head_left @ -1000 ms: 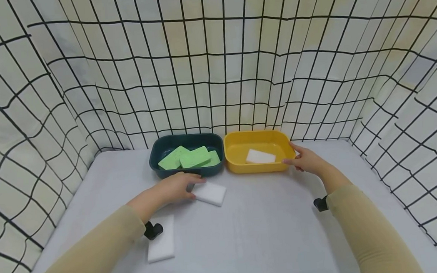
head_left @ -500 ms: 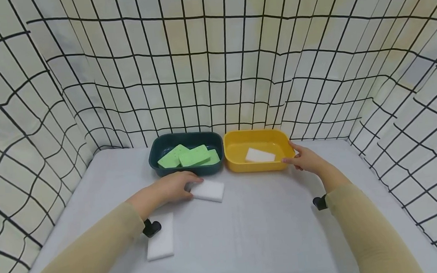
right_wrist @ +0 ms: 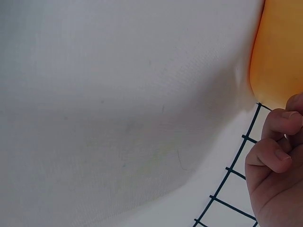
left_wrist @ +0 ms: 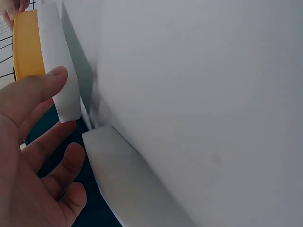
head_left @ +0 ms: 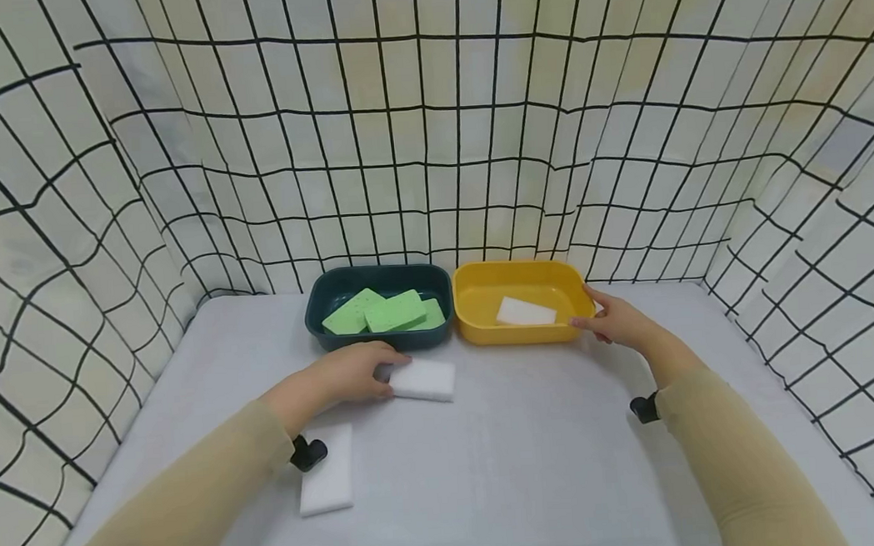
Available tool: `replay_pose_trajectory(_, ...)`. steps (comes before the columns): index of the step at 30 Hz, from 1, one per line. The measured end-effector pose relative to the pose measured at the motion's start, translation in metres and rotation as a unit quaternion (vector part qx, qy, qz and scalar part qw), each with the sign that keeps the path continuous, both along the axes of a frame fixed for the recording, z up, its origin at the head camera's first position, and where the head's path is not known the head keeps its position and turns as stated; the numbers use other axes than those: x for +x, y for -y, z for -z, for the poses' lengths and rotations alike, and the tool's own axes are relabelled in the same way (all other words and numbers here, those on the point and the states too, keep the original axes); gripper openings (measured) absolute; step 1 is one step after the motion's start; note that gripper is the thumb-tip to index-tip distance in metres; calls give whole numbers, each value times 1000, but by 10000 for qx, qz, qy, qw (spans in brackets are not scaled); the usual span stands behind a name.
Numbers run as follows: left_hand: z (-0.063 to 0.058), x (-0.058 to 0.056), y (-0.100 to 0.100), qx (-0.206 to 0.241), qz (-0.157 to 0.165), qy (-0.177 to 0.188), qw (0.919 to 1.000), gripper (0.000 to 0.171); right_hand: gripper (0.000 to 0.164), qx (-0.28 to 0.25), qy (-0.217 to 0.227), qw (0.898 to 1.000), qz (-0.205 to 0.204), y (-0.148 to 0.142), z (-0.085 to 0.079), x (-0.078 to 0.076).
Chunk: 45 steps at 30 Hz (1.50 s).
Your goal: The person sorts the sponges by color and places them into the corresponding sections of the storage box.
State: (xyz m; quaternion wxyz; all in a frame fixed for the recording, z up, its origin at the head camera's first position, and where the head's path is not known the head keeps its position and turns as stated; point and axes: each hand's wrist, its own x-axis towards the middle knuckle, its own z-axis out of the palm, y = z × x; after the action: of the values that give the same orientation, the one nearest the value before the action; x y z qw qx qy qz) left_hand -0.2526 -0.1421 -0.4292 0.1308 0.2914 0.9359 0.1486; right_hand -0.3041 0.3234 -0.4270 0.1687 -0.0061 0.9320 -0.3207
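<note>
My left hand pinches the left end of a white sponge in front of the dark teal tray. In the left wrist view the thumb lies on one face of that sponge, with fingers behind it. Whether it is fully off the table I cannot tell. My right hand grips the right rim of the yellow tray, and the right wrist view shows curled fingers beside its wall. Another white sponge lies below my left wrist.
Several green sponges lie in the teal tray, and one white sponge lies in the yellow one. Both trays stand side by side at the back of the white table. Black netting surrounds the back and sides.
The white sponge in my left hand has turned slightly, so its front edge runs more level. My right hand stays on the yellow tray's rim. The head view has shifted a little.
</note>
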Motion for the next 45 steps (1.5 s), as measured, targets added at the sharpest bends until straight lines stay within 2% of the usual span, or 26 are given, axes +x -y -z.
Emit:
replay_pose_trajectory(6, -8, 2, -1, 21, -74, -230, 9997, 53, 100, 21, 12, 10000, 62, -1, 2, -1)
replay_pose_trajectory(16, -23, 5, -5, 340, -78, -333, 9988, 52, 103, 4, 31, 9999, 128, -6, 1, -1)
replay_pose_trajectory(21, -30, 2, -12, 476, -129, -458, 9977, 52, 105, 8, 32, 9999, 128, -7, 1, -1)
replay_pose_trajectory(26, -36, -3, -25, 561, -334, -477, 9967, 54, 103, -11, 23, 9999, 150, -7, 2, -2)
replay_pose_trajectory(30, -42, -11, -39, 568, -443, -525, 9960, 57, 98, 0, 14, 9999, 147, -6, 0, -1)
replay_pose_trajectory(36, -46, -28, -66, 599, -561, -525, 9952, 56, 96, 4, 23, 9999, 120, -4, -1, -1)
replay_pose_trajectory(45, -37, -59, -115, 504, -721, -635, 9941, 55, 95, -20, 38, 9999, 150, -1, 1, -3)
